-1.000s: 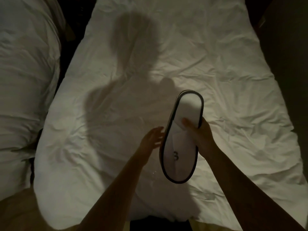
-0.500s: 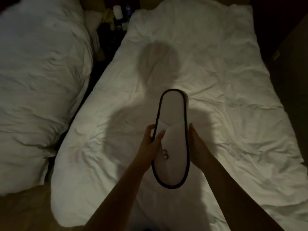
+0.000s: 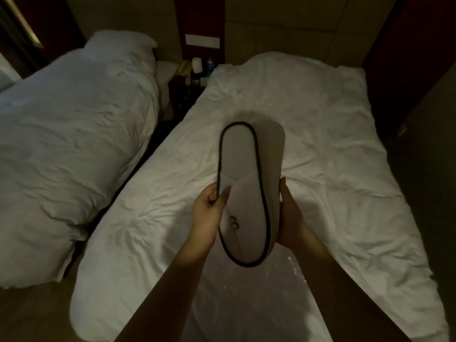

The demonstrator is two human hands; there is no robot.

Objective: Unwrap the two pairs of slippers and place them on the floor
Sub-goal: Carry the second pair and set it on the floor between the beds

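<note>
A pair of white slippers with dark trim is held above the bed. The front slipper (image 3: 243, 191) faces me, a small dark logo on its upper. My left hand (image 3: 209, 211) grips its left edge near the upper's opening. Behind it and to the right, the second slipper (image 3: 272, 154) shows as a plain pale sole, and my right hand (image 3: 290, 213) holds that one from the right side. The two slippers are fanned slightly apart at the top. A clear plastic wrapper (image 3: 293, 270) glints on the bed just below my hands.
Below the slippers lies the white rumpled bed (image 3: 333, 144). A second white bed (image 3: 74, 134) stands to the left across a dark gap. A nightstand (image 3: 190, 82) with bottles sits between the bed heads. Brownish floor (image 3: 32, 314) shows at the lower left.
My left hand has taken hold of the front slipper's left edge. The second slipper has slid out to the right behind it. The view has tilted up, revealing the headboards and nightstand.
</note>
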